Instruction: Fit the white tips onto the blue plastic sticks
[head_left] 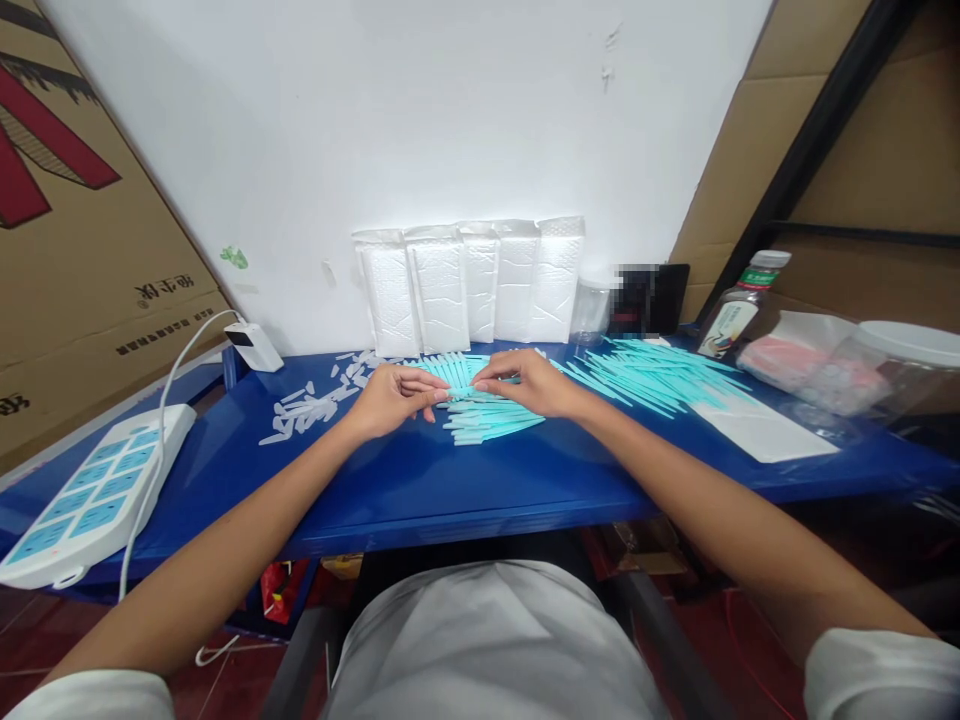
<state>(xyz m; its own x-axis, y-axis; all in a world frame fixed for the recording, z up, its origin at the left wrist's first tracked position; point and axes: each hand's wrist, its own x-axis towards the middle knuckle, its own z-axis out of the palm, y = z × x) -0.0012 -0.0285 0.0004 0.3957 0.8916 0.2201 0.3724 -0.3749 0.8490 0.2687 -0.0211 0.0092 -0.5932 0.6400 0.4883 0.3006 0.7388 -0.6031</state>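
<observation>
Near the middle of the blue table [450,505], the left hand [396,395] and the right hand [531,383] pinch a slim turquoise stick [460,391] between them, just above a small pile of similar sticks [495,422]. Translucent pieces [306,411] lie scattered to the left, a larger turquoise heap [652,375] spreads to the right, and white padded envelopes [441,290] stand behind.

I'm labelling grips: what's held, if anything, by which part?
Seemingly a turquoise stick, between fingertips of the left hand and right hand; its gripped part is unclear.
</observation>
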